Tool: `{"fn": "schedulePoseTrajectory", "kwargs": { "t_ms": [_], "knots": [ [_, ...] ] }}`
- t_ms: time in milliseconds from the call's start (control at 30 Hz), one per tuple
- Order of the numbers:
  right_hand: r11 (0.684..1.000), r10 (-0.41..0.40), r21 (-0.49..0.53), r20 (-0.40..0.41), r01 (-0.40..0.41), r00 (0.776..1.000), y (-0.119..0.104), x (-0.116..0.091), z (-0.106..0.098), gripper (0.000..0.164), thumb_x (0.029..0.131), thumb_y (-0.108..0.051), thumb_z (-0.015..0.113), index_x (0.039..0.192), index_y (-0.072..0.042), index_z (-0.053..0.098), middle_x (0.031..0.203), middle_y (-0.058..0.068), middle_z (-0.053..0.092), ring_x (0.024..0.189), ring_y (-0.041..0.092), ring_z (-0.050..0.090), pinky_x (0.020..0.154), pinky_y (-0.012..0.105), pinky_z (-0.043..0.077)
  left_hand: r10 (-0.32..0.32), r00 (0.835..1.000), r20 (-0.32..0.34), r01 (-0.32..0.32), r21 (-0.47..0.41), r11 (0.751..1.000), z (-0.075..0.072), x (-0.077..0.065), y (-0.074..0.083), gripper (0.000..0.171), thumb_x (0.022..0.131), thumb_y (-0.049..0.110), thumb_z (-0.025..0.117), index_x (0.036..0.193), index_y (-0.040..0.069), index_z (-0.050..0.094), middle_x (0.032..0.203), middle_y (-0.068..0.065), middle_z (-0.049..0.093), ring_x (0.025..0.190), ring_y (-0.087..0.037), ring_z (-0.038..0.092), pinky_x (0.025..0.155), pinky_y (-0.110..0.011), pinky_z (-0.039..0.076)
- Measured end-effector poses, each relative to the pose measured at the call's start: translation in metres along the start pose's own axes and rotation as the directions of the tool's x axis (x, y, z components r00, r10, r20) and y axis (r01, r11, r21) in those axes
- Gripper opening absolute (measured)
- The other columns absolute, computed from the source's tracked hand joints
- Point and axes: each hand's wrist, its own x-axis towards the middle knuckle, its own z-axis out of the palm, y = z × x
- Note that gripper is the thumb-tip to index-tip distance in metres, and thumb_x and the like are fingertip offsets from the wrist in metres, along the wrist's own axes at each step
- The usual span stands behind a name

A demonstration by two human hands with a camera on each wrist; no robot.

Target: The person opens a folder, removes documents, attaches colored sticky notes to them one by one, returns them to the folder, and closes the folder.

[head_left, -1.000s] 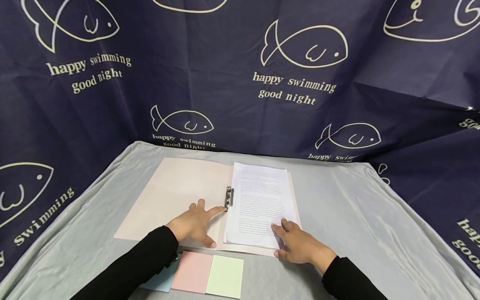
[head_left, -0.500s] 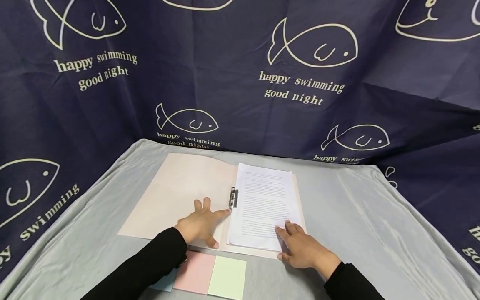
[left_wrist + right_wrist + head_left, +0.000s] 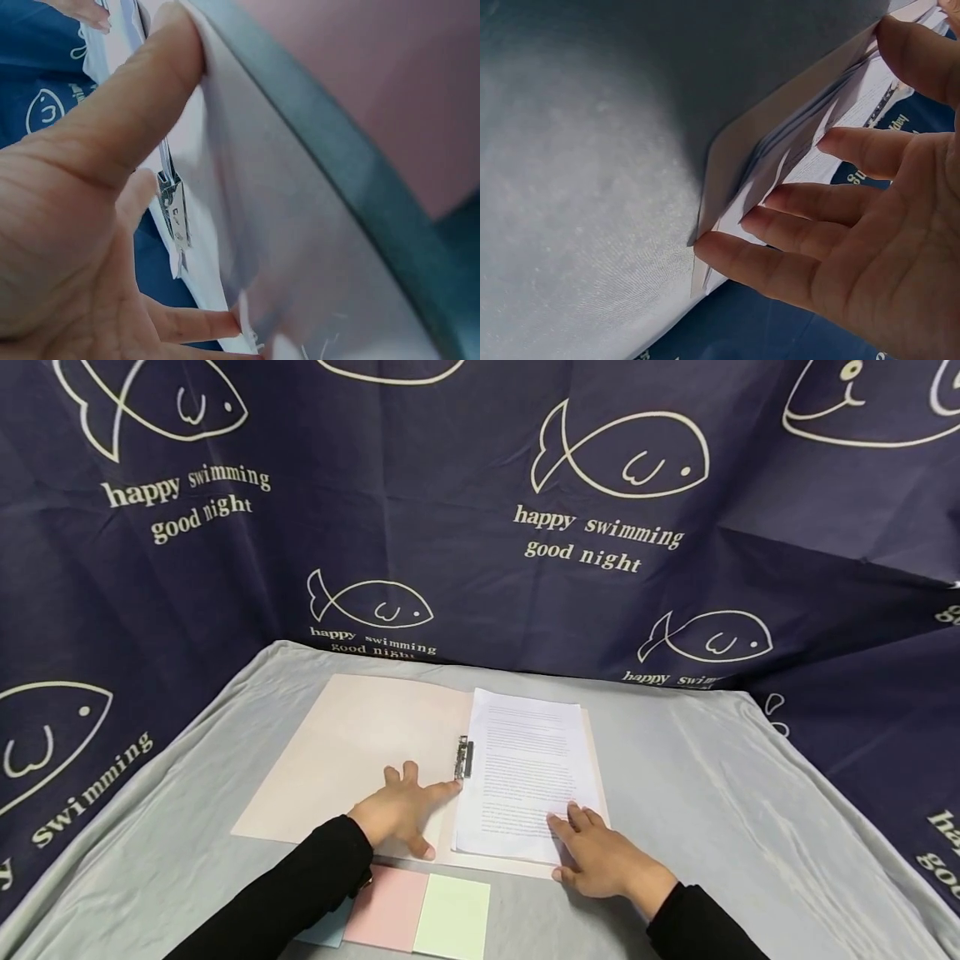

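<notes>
A pale pink folder (image 3: pixel 352 735) lies spread flat on the table, with a metal clip (image 3: pixel 462 757) near its fold. On its right half sits a stack of printed sheets (image 3: pixel 525 760), its left edge beside the clip. My left hand (image 3: pixel 401 810) rests spread on the left cover, the index fingertip near the clip's lower end and the thumb at the folder's near edge. My right hand (image 3: pixel 603 856) touches the lower right corner of the sheets with extended fingers; in the right wrist view its thumb (image 3: pixel 919 56) and little finger reach the folder's border.
Pads of blue (image 3: pixel 326 931), pink (image 3: pixel 386 906) and light green (image 3: pixel 452 914) paper lie side by side in front of the folder; my left sleeve partly covers the blue one. A grey cloth (image 3: pixel 675 777) covers the table. Behind hangs a dark blue curtain (image 3: pixel 465 527) with fish drawings.
The head view has shifted slightly. Both hands keep nearly the same places on the folder and sheets.
</notes>
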Motion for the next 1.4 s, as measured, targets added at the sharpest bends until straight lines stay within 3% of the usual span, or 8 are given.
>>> {"fn": "schedulePoseTrajectory", "kwargs": {
  "t_ms": [167,500,600,833,1100,1267,1367,1400],
  "knots": [
    [1.000,-0.009,0.002,-0.006,0.009,1.000,0.000,-0.001,0.001,0.067,0.083,-0.029,0.069,0.136,0.003,0.043,0.136,0.037,0.030,0.122,0.054,0.030,0.090,0.059,0.036,0.021,0.998,-0.055,-0.022,-0.019,1.000,0.004,0.002,-0.004,0.114,0.047,0.030,0.093,0.143,0.029,0.031,0.109,-0.022,0.036,0.088,-0.037,0.035,0.054,-0.034,0.046],
    [0.999,-0.031,0.029,-0.050,0.032,0.998,0.005,0.001,-0.001,0.067,0.081,-0.029,0.071,0.135,0.002,0.044,0.135,0.037,0.032,0.121,0.051,0.033,0.086,0.059,0.039,0.031,0.996,-0.087,-0.037,-0.061,0.997,0.004,0.003,-0.009,0.138,0.045,0.033,0.093,0.150,0.026,0.003,0.117,-0.031,0.038,0.104,-0.054,0.039,0.062,-0.047,0.048],
    [0.999,-0.035,0.031,-0.061,0.037,0.998,0.006,0.001,-0.001,0.067,0.081,-0.029,0.071,0.135,0.002,0.045,0.135,0.037,0.032,0.121,0.051,0.034,0.086,0.059,0.039,0.045,0.995,-0.091,-0.051,-0.066,0.996,0.004,0.002,-0.010,0.132,0.047,0.032,0.093,0.149,0.027,0.009,0.119,-0.033,0.036,0.107,-0.058,0.036,0.063,-0.049,0.048],
    [0.998,-0.026,0.058,-0.084,0.031,0.996,0.007,-0.001,0.000,0.068,0.080,-0.029,0.072,0.134,0.002,0.046,0.136,0.038,0.028,0.123,0.052,0.031,0.085,0.060,0.039,0.066,0.996,-0.066,-0.068,-0.034,0.997,0.004,-0.002,-0.009,0.091,0.053,0.032,0.090,0.133,0.023,0.048,0.113,-0.026,0.038,0.097,-0.045,0.039,0.058,-0.042,0.045],
    [0.986,0.086,0.158,-0.155,-0.061,0.984,0.007,0.002,-0.001,0.060,0.074,-0.027,0.076,0.127,-0.007,0.056,0.132,0.042,0.026,0.119,0.054,0.028,0.087,0.063,0.034,0.016,1.000,-0.022,-0.014,0.058,0.998,-0.002,-0.001,-0.008,0.086,0.054,0.043,0.087,0.132,0.027,0.052,0.106,-0.016,0.042,0.086,-0.031,0.040,0.057,-0.039,0.041],
    [0.927,0.269,0.319,-0.202,-0.197,0.942,0.008,0.011,-0.005,0.045,0.075,-0.021,0.074,0.116,-0.006,0.062,0.116,0.032,0.045,0.107,0.047,0.037,0.084,0.058,0.036,0.002,1.000,-0.016,0.000,0.070,0.998,-0.003,-0.002,-0.008,0.087,0.053,0.045,0.086,0.132,0.029,0.052,0.105,-0.014,0.042,0.085,-0.030,0.041,0.056,-0.040,0.040],
    [0.843,0.392,0.463,-0.176,-0.276,0.903,0.015,0.018,-0.011,0.042,0.077,-0.020,0.071,0.113,-0.002,0.059,0.108,0.027,0.049,0.101,0.042,0.043,0.081,0.052,0.038,0.000,1.000,-0.016,0.002,0.086,0.996,-0.003,-0.001,-0.008,0.087,0.053,0.047,0.086,0.131,0.031,0.051,0.104,-0.012,0.042,0.084,-0.029,0.041,0.056,-0.041,0.040],
    [0.794,0.434,0.528,-0.147,-0.301,0.889,0.018,0.021,-0.013,0.043,0.078,-0.020,0.069,0.115,-0.001,0.057,0.105,0.025,0.049,0.094,0.037,0.046,0.076,0.048,0.040,0.000,1.000,-0.016,0.002,0.091,0.996,-0.002,-0.001,-0.008,0.087,0.053,0.048,0.085,0.131,0.031,0.051,0.103,-0.012,0.042,0.084,-0.029,0.041,0.057,-0.042,0.039]
  ]
}}
